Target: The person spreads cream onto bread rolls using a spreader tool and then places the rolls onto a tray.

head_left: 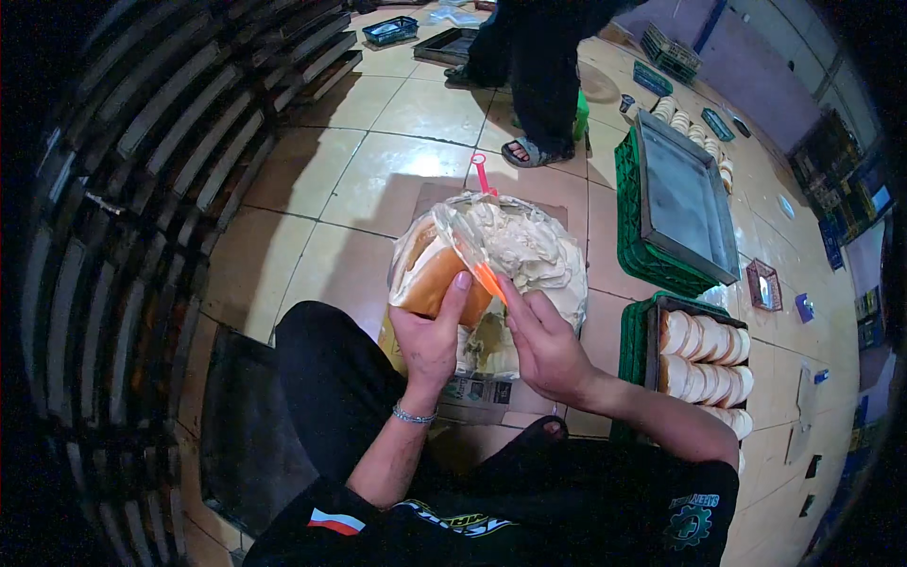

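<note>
My left hand is closed around a golden-brown bread bun, its thumb pressed on the crust. The bun is split, and white cream shows along the opening. In my right hand is a spatula with an orange handle; its cream-coated blade lies against the bun's upper right side. Directly beneath both hands sits a wide bowl heaped with pale cream, standing on flattened cardboard. A pink-red handle with a ring end sticks out at the bowl's far edge.
To the right, a tray of cream-filled buns rests in a green crate; farther back, a metal tray tops stacked green crates. Dark racks line the left, near a black tray. A person in dark trousers stands ahead.
</note>
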Demonstrator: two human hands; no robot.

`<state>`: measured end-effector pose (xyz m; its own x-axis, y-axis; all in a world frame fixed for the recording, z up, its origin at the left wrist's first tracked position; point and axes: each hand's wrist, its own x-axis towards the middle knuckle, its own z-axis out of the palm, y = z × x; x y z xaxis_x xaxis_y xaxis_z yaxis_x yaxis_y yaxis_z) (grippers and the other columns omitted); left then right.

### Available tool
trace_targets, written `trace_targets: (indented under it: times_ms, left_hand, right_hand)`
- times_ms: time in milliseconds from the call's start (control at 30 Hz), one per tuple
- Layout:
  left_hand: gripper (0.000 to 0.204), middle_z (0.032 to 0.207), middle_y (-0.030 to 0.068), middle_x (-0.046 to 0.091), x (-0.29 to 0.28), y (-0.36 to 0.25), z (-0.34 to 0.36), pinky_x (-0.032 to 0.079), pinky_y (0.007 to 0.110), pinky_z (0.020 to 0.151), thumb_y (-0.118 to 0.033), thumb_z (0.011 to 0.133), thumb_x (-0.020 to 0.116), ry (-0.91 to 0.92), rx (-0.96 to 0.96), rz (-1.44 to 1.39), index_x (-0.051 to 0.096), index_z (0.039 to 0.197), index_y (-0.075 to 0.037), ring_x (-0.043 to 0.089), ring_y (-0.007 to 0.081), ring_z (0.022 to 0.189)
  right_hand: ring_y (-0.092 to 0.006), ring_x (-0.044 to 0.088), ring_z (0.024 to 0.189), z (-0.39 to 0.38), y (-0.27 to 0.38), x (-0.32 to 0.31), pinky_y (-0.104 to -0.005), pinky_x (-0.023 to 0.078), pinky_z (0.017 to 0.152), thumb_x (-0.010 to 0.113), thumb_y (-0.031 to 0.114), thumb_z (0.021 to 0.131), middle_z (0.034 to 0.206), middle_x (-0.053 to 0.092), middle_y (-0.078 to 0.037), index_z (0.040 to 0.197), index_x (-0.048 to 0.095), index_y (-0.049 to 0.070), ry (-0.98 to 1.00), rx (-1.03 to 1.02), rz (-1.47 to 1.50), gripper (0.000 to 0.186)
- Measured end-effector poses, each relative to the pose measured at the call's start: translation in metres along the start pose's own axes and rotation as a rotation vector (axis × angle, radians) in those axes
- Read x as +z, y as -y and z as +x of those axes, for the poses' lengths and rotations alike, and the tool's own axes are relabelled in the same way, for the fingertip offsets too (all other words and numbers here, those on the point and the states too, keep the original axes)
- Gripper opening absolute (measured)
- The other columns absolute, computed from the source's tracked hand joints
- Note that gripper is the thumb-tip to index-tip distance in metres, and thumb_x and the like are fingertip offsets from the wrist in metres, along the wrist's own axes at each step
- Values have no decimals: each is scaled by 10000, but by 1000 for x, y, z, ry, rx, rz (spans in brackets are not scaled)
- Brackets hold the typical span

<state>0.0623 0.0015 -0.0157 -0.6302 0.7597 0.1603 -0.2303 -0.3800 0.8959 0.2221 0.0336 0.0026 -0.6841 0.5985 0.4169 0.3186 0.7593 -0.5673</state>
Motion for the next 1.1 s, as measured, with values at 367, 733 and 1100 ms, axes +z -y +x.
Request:
trace_targets:
  times_ms: [367,733,1100]
  left_hand:
    - [579,1284,142,552,-15,3,6,467,321,994,-28,848,728,28,59,126,450,1349,55,561,200,1173]
    - [612,1372,178,523,-8,3,5,440,381,1046,0,827,725,88,361,330,442,1367,33,545,273,1237]
    - [568,1281,201,606,-9,-7,10,471,394,1001,-35,817,736,61,587,747,517,1336,38,597,324,1189]
  right_hand:
    - [-233,560,658,2,16,-51,-355,469,628,513,6,940,779,570,-160,1316,541,-41,-49,224,30,380]
    - [-155,535,596,17,33,-62,-321,436,572,496,91,978,678,555,-135,1248,588,-62,30,535,400,323]
    - [-320,589,614,1,45,-55,-400,508,598,592,-14,838,789,578,-179,1298,522,-50,31,6,17,466]
